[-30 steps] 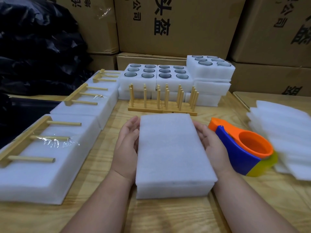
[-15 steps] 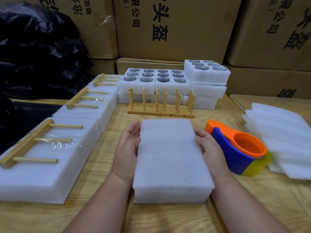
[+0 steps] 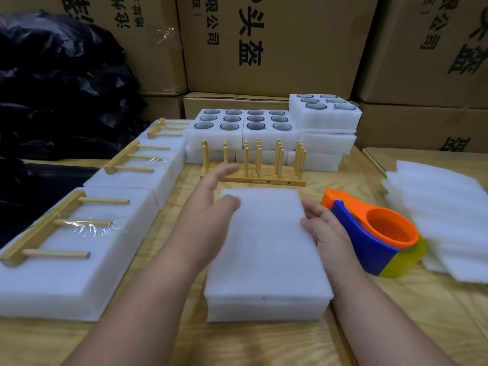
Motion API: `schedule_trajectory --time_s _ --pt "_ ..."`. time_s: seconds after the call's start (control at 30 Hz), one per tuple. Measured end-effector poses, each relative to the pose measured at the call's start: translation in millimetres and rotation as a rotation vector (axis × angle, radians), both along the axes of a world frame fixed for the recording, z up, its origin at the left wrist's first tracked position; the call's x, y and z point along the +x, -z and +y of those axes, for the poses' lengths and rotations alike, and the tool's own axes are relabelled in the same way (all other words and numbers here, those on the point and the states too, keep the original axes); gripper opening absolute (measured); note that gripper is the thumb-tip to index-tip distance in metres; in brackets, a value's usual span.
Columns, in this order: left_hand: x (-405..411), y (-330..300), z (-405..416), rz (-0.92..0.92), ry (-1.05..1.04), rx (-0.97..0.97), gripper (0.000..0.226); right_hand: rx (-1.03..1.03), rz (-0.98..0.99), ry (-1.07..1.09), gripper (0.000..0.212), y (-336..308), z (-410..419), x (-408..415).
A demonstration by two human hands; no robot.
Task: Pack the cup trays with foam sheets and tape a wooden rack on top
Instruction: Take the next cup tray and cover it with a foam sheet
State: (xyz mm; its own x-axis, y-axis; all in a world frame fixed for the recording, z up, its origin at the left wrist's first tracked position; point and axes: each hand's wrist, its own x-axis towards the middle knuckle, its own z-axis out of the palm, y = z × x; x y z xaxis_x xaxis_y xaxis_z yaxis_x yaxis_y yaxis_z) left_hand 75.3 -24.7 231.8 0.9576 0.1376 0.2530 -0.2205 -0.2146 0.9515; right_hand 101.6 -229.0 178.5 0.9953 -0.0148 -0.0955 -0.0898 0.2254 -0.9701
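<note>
Cardboard boxes (image 3: pixel 264 43) are backing a wooden table (image 3: pixel 396 326), where the foam-covered tray (image 3: pixel 266 247) is lying centrally. Left hand (image 3: pixel 208 199) is hovering with fingers spread toward the racks (image 3: pixel 253 165); right hand (image 3: pixel 324 228) is pressing the tray's right edge, beside the tape dispenser (image 3: pixel 375 236).

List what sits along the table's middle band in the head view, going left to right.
Taped foam pack with rack → left hand → covered foam pack → right hand → tape dispenser → loose foam sheets.
</note>
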Motion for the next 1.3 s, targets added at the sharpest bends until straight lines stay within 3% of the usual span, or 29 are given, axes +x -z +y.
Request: schedule_trajectory --time_s 0.1,0.23,0.43,0.57,0.67,0.77,0.93,1.1,1.2,1.3 --pt "2 -12 -31 -0.012 0.135 0.480 0.057 0.067 0.005 -0.002 0.038 0 0 1" --pt "4 7 -62 0.174 0.206 1.060 0.066 0.147 0.014 -0.009 0.038 -1 1 1" --pt "6 15 -64 0.252 0.205 1.185 0.070 0.126 0.024 0.014 0.038 -3 3 2" --pt "15 -6 -63 0.418 0.361 1.220 0.071 0.117 0.038 0.030 0.039 -4 4 0" --pt "20 -28 -54 0.448 0.480 1.106 0.075 0.122 0.036 0.033 0.038 -6 3 1" --pt "21 -42 -36 0.315 0.496 0.839 0.069 0.191 0.039 0.048 0.031 -6 5 3" --pt "37 -41 4 0.165 0.264 0.433 0.045 0.213 0.042 0.058 0.024 -6 10 6" --pt "66 -4 21 0.128 0.003 0.059 0.051 0.058 0.031 0.052 0.039 -3 8 10" --pt "74 18 18 0.192 -0.002 -0.236 0.043 0.041 0.037 0.035 0.043 -3 7 13" --pt "75 31 18 0.199 0.008 -0.348 0.036 0.050 0.046 0.026 0.046 -3 6 13"
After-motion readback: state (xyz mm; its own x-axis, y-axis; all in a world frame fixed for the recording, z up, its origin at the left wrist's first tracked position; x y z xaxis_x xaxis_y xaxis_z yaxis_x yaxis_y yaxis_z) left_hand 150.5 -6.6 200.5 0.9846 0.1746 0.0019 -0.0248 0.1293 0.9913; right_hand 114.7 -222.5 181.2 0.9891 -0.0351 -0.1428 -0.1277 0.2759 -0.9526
